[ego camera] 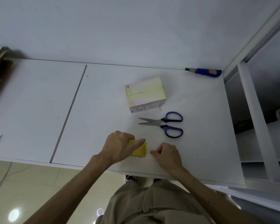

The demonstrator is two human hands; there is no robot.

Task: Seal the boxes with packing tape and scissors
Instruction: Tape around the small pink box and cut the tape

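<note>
The left hand grips the tape roll. The right hand curls just beside it; whether it pinches anything cannot be told. The box lies ahead, past the scissors, with its seam running left to right.

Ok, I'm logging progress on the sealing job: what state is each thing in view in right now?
box: flaps closed, seam showing, standing on the table.
scissors: lying flat, blades slightly open, untouched.
tape: near the table's front edge, gripped by the left hand.
right hand: fingers curled beside the tape; whether it pinches the tape's end, cannot tell.
knife: lying by the wall, untouched.
</note>
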